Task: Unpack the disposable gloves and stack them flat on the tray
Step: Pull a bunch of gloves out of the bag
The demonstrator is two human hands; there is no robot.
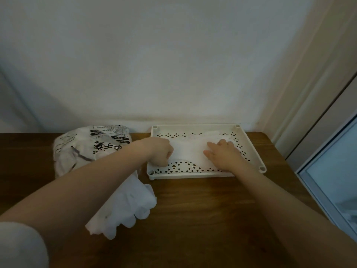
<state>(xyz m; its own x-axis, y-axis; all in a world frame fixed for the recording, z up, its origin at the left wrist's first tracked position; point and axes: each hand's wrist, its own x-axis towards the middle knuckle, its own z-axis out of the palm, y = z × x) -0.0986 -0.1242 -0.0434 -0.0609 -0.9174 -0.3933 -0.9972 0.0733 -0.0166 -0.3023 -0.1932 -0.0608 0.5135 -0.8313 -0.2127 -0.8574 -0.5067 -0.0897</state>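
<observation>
Two hands work over the tray point(251, 149) in the single head view, and both are on the same glove point(190, 151), which lies flat in the tray with its long axis running left to right. The left hand point(161, 151) sits at the glove's left end, its fingers point(167, 154) curled down and seemingly pinching that edge, though the exact grip is hidden under the knuckles. The right hand point(222, 152) lies on the glove's right part with straight fingers point(209, 150) pointing left, pressing the sheet down rather than gripping it. So the glove spans the gap between the two sets of fingers, and smoothing it appears to be the step in hand. The loose pile of gloves point(125, 206) lies on the desk point(202, 209) nearer the person and to the left of the left fingers, partly under the left forearm; its long axis runs diagonally toward the person. The printed bag point(85, 149) sits beyond that pile, further left again. The left hand is clearly the nearer one to both, so the coming reach would probably be a short pull back and leftward from the tray.
</observation>
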